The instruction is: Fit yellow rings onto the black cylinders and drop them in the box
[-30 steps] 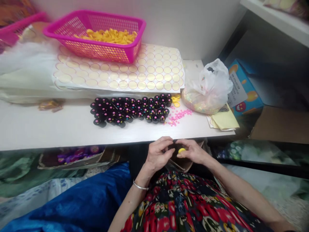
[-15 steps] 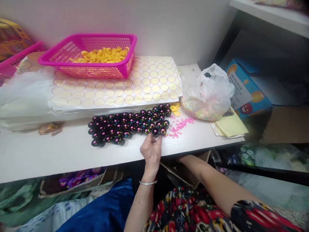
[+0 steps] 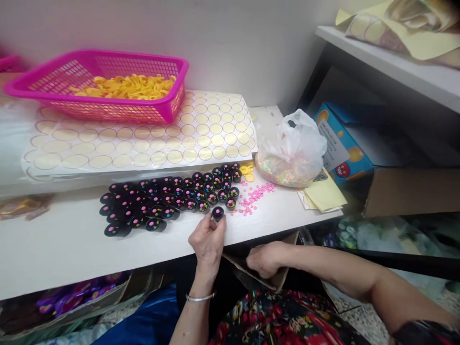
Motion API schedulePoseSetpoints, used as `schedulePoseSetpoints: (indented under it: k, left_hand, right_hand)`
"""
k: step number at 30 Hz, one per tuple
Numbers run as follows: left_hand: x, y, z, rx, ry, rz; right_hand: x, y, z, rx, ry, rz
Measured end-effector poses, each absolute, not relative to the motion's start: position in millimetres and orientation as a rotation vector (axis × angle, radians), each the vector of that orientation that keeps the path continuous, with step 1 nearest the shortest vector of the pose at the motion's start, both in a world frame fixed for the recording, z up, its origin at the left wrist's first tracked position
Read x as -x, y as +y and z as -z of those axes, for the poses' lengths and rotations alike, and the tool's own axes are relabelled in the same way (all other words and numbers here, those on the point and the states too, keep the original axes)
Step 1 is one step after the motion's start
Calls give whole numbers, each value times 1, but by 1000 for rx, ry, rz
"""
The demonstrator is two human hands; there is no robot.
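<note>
Between the thumb and fingers of my left hand (image 3: 208, 238) is a small black cup (image 3: 217, 212) with a pink bead on top, just in front of the other cups. Rows of black cups (image 3: 167, 199) with pink and coloured bits stand on the white table (image 3: 79, 249). To their right lie loose pink beads (image 3: 257, 195) and a few yellow rings (image 3: 247, 172). My right hand (image 3: 266, 258) is lowered into an open cardboard box (image 3: 280, 282) below the table edge; its fingers are curled and their tips are hidden.
A pink basket (image 3: 168, 108) of yellow pieces rests on sticker sheets (image 3: 215, 127) at the back. A tied plastic bag (image 3: 293, 153) of small beads, yellow papers (image 3: 325, 191) and a blue box (image 3: 341, 143) are on the right. A white shelf (image 3: 388, 60) juts out above.
My left hand has drawn one black cup toward the front, away from the rows. My right hand, hidden before, now shows in the box. The whole view has shifted.
</note>
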State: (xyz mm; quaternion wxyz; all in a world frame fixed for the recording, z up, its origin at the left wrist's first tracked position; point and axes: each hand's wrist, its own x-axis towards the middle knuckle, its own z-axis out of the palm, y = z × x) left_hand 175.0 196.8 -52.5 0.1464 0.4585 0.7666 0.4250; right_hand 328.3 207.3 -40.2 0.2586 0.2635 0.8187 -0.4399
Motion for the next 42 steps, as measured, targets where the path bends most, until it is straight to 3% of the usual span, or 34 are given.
schedulePoseSetpoints:
  k: [2, 3, 6, 8, 14, 19, 25, 28, 32, 37, 42]
  left_hand:
    - [-171, 190, 56, -1419, 2179, -1202]
    - [-170, 188, 57, -1472, 2154, -1196]
    - [-168, 185, 61, -1609, 2050, -1188]
    - [-170, 186, 62, -1678, 1982, -1158]
    - [-181, 187, 55, -1760, 1908, -1065]
    - [-182, 185, 57, -1758, 1874, -1062]
    - [-177, 184, 66, -1590, 1741, -1270]
    - [-178, 180, 53, -1421, 1718, -1492]
    - [-186, 176, 24, -1048, 1686, -1634]
    - [-193, 176, -1, -710, 1357, -1425]
    - [-192, 177, -6, -582, 1180, -1291]
  right_hand:
    - [-344, 227, 18, -556, 2196, 1417]
    - [-351, 240, 7, -705, 2278, 1471]
    - [-360, 285, -12, -1659, 2678, 881]
    - [-354, 311, -11, -1970, 2680, 517]
    - [-326, 335, 7, -2028, 2416, 370]
    - [-322, 335, 13, -2175, 2381, 485]
    - [-331, 333, 26, -2361, 2516, 611]
    - [-342, 316, 24, -2404, 2633, 498]
    - [-350, 269, 10, -2123, 3021, 144]
    - [-338, 222, -4, -1388, 3470, -27]
    - [-330, 215, -2, -1145, 3626, 336]
